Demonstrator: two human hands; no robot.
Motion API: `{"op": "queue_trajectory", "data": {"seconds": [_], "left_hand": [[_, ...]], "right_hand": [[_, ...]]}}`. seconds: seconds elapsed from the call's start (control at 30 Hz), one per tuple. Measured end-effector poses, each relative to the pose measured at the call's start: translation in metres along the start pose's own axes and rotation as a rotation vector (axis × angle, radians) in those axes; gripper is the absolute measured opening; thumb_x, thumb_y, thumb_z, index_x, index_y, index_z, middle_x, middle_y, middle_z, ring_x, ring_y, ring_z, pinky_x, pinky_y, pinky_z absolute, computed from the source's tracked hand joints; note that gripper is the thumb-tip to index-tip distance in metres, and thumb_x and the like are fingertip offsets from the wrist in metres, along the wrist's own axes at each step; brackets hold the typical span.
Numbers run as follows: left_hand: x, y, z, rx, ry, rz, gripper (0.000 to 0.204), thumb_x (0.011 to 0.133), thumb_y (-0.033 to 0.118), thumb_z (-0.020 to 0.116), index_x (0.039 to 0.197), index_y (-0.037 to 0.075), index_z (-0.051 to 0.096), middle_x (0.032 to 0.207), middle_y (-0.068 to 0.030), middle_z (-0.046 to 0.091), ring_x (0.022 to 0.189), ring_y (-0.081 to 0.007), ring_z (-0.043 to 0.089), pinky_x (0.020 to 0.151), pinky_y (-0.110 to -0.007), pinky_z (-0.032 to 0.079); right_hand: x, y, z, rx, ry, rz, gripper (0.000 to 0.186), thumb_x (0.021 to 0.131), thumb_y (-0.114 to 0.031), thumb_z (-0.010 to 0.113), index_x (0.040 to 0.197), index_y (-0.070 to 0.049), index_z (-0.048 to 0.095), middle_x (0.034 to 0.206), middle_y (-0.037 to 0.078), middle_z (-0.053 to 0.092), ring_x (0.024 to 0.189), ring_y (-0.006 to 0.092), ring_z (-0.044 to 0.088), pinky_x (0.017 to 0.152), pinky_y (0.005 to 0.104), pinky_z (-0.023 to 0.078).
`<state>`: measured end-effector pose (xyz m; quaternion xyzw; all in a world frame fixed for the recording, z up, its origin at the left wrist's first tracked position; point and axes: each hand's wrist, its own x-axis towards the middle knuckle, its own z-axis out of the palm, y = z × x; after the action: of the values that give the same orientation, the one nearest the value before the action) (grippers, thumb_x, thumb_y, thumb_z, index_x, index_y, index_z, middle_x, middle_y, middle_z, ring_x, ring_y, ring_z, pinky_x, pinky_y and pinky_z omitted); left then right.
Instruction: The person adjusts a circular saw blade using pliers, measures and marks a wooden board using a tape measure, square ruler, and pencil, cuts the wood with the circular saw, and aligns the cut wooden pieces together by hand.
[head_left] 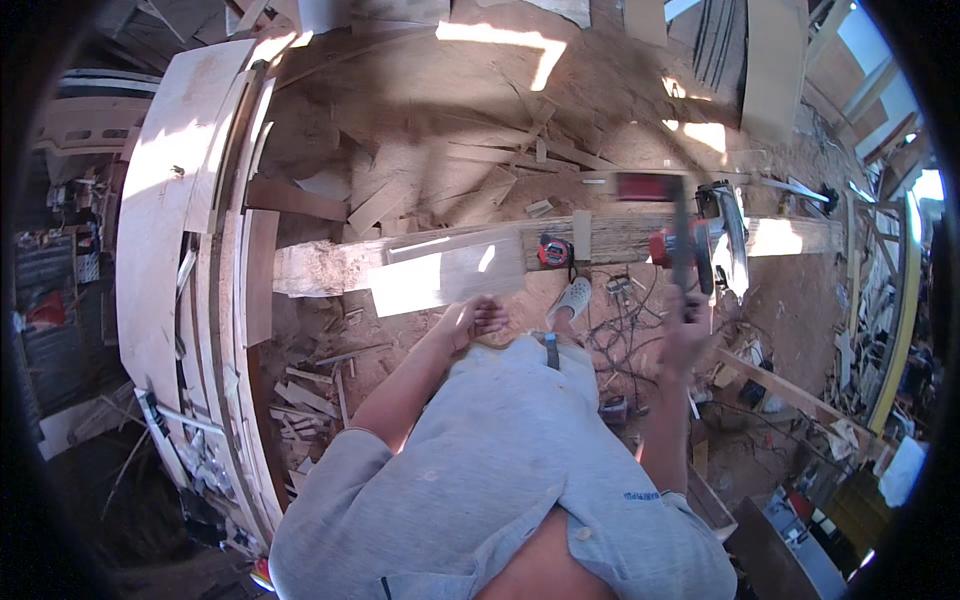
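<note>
Gripping a blurred, red-headed tool (682, 232) in the right hand (685, 333), pointing its shaft toward twelve o'clock; curling the left hand (482, 316) loosely, just beside the flat board (450, 272), nearer than the right; holding both well apart. Seeing that board lying at the left hand's eleven o'clock, running lengthwise roughly nine to three on the wooden beam (325, 268).

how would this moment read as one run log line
left hand: nothing visible held, near board | right hand: gripping blurred red-ended tool | beam: board and red-black tape measure on top
</note>
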<state>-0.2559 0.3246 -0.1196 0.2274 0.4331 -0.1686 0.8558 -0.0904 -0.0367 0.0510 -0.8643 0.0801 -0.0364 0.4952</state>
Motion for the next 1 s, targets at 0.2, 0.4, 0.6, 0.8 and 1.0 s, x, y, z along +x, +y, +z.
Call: {"op": "queue_trajectory", "data": {"seconds": [0.2,0.4,0.6,0.8,1.0], "left_hand": [[-0.038,0.042,0.006,1.429,0.206,0.513,0.035,0.097,0.037,0.079,0.103,0.003,0.073,0.088,-0.0101,0.077,0.077,-0.0231,0.073,0.066,-0.038,0.058],[-0.039,0.078,-0.018,1.540,0.251,1.139,0.060,0.081,0.031,0.091,0.128,0.006,0.064,0.130,-0.0185,0.064,0.124,-0.0407,0.059,0.109,-0.052,0.046],[-0.035,0.105,0.001,1.452,0.322,1.353,0.053,0.087,0.022,0.081,0.133,0.005,0.060,0.130,-0.0174,0.063,0.123,-0.0406,0.060,0.106,-0.054,0.047],[0.037,0.076,0.055,1.946,-0.242,1.290,0.049,0.085,0.030,0.084,0.126,0.008,0.067,0.128,-0.0154,0.069,0.130,-0.0368,0.061,0.113,-0.052,0.045],[0.089,0.037,0.149,2.228,-0.043,1.131,0.060,0.080,0.028,0.086,0.133,0.007,0.068,0.133,-0.0152,0.065,0.131,-0.0369,0.060,0.109,-0.055,0.047]], "right_hand": [[-0.104,0.009,0.108,-0.133,-0.219,0.077,0.037,0.095,-0.033,0.088,0.097,-0.004,0.065,0.078,-0.003,0.060,0.068,0.0080,0.054,0.060,0.0300,0.045],[-0.138,0.011,0.157,-0.179,-0.312,0.082,0.049,0.089,-0.044,0.090,0.099,-0.002,0.066,0.077,0.010,0.068,0.068,0.0197,0.065,0.064,0.0362,0.052],[-0.139,0.015,0.171,-0.118,-0.404,0.168,0.050,0.090,-0.045,0.089,0.095,-0.001,0.064,0.077,0.012,0.068,0.070,0.0252,0.067,0.066,0.0403,0.053],[-0.112,0.052,0.141,-0.252,0.027,0.219,0.053,0.089,-0.044,0.090,0.094,0.001,0.063,0.082,0.011,0.065,0.075,0.0200,0.061,0.071,0.0382,0.053],[-0.055,0.127,0.152,-0.257,0.284,0.311,0.053,0.088,-0.043,0.090,0.101,0.001,0.064,0.087,0.011,0.067,0.079,0.0255,0.064,0.079,0.0418,0.054]]}}
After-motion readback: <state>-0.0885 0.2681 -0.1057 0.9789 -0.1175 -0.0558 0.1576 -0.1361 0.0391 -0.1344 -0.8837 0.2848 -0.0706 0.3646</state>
